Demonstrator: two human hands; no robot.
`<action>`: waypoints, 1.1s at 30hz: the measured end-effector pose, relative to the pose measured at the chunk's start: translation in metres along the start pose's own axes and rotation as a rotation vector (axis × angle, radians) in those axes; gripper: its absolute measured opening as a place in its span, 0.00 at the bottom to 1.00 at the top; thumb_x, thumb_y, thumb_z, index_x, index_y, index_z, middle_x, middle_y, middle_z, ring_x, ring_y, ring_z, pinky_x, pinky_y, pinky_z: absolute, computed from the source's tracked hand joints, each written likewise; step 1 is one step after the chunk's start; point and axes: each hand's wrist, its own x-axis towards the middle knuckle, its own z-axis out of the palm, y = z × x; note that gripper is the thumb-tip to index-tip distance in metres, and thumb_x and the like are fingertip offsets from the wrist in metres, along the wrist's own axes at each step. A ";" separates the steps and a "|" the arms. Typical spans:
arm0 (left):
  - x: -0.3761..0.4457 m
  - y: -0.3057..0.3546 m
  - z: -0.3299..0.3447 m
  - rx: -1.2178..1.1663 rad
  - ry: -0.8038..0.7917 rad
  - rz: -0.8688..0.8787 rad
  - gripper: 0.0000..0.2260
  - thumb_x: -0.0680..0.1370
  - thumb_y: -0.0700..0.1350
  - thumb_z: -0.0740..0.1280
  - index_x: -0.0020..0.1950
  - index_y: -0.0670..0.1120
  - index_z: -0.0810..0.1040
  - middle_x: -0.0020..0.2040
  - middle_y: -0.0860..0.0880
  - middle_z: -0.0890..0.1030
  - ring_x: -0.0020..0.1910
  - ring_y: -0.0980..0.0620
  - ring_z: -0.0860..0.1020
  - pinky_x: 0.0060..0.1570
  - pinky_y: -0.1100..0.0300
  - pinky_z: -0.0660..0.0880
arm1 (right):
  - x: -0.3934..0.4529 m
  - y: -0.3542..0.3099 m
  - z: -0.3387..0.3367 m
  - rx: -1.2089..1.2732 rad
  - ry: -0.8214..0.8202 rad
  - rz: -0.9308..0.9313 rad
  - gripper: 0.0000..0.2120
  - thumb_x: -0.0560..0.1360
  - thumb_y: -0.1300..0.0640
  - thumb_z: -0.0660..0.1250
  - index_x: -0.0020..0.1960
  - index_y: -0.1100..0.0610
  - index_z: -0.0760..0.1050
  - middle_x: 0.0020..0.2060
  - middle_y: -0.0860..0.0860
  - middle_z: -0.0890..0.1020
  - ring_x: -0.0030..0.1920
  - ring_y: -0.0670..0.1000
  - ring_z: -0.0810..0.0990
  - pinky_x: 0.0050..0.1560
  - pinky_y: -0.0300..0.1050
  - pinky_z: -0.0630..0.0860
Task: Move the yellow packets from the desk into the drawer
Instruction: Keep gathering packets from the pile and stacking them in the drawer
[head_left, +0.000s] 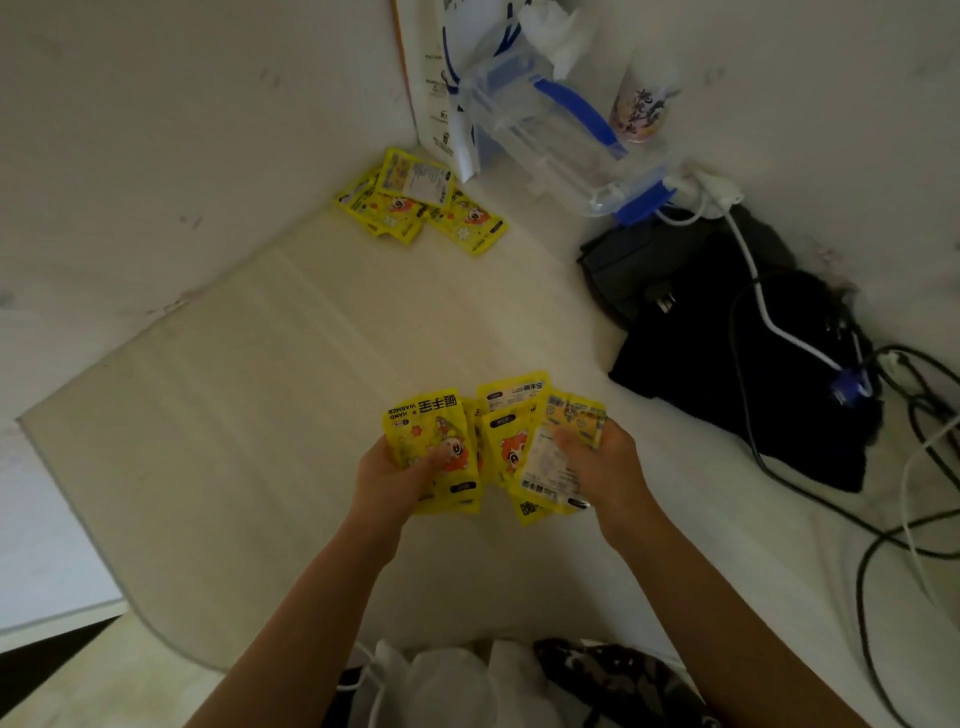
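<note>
L hand (395, 475) grips packets (434, 447), R hand (602, 462) grips fanned pkts (524, 441); maybe 4 more pkts (423, 200) at desk (311, 338) corner

Yellow packets (431, 447) carry an orange-haired cartoon and black lettering. The desk (291, 332) is cream, the cloth (727, 364) black, the box (561, 135) clear with blue clips.

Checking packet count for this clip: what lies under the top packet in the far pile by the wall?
Under the top packet, which shows its printed label side, at least two more yellow packets fan out on the desk. Whether others hide beneath them cannot be seen.
</note>
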 end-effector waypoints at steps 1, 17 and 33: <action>-0.002 -0.001 -0.002 0.011 -0.022 0.008 0.14 0.71 0.42 0.74 0.56 0.42 0.80 0.48 0.41 0.85 0.46 0.40 0.84 0.45 0.42 0.81 | -0.005 0.004 -0.001 0.010 0.014 0.000 0.10 0.77 0.57 0.66 0.57 0.57 0.77 0.49 0.53 0.84 0.46 0.50 0.83 0.39 0.42 0.79; -0.044 -0.026 -0.064 0.218 -0.286 0.017 0.11 0.73 0.40 0.72 0.55 0.44 0.80 0.48 0.44 0.85 0.45 0.43 0.84 0.44 0.44 0.81 | -0.122 0.088 0.033 0.191 0.288 0.053 0.08 0.74 0.58 0.69 0.53 0.56 0.80 0.47 0.54 0.85 0.47 0.56 0.85 0.52 0.60 0.81; -0.123 -0.087 -0.022 0.561 -0.621 0.088 0.09 0.72 0.39 0.73 0.51 0.47 0.82 0.46 0.47 0.85 0.46 0.45 0.84 0.47 0.45 0.81 | -0.268 0.192 -0.005 0.526 0.651 0.132 0.07 0.76 0.60 0.67 0.53 0.59 0.78 0.46 0.55 0.85 0.45 0.56 0.84 0.47 0.53 0.82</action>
